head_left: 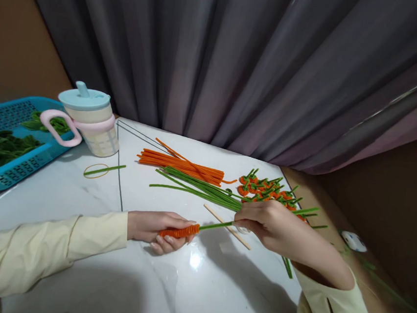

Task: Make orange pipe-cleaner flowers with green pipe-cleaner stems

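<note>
My left hand (156,220) is closed around a tightly coiled orange pipe cleaner (180,231), held just above the white table. From the coil's right end runs a green pipe cleaner (216,225), and my right hand (268,221) pinches its far end between thumb and fingers. A thin wooden stick (241,240) lies beneath that green length, partly behind it. Beyond my hands are a bundle of green pipe cleaners (201,190) and a bundle of orange pipe cleaners (178,165). Several small orange coils with green tops (252,183) are clustered behind my right hand, which hides some.
At the left, a blue basket (18,177) holds green leaves, beside a lidded cup (100,136) with a pink handle. A green piece (104,170) lies with a rubber band near the cup. Grey curtains (203,57) hang behind the table (166,290). A white object (354,241) sits far right.
</note>
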`<state>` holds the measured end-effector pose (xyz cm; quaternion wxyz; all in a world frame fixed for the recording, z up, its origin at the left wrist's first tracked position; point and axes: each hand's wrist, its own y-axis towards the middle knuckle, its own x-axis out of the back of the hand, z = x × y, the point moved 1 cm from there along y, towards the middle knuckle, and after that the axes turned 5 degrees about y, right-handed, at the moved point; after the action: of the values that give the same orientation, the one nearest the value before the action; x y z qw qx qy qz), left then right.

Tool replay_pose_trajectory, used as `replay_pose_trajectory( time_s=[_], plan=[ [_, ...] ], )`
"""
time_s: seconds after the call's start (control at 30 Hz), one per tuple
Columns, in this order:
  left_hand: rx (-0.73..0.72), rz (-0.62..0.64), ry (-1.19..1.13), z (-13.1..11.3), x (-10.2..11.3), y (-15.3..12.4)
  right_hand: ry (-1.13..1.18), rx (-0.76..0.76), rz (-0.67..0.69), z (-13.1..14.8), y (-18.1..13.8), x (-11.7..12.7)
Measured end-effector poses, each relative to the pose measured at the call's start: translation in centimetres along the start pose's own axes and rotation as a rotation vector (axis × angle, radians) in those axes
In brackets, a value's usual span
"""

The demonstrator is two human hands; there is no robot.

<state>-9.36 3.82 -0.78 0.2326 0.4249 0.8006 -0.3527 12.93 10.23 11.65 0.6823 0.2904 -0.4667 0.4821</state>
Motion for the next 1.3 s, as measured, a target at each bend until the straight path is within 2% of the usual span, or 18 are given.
replay_pose_trajectory(
  time_s=[0.33, 0.63, 1.3],
  plan=[
    [0.015, -0.023, 0.007, -0.1, -0.3, 0.0, -0.006, -0.001, -0.019, 0.1, 0.1, -0.3],
    [-0.004, -0.048, 0.022, -0.2, -0.5, -0.1, 0.007, -0.029, 0.047, 0.5, 0.9, -1.1],
    [-0.012, -0.038, 0.013, -0.1, -0.4, 0.0, -0.011, -0.017, 0.075, 0.7, 2.2, -2.6]
  ],
)
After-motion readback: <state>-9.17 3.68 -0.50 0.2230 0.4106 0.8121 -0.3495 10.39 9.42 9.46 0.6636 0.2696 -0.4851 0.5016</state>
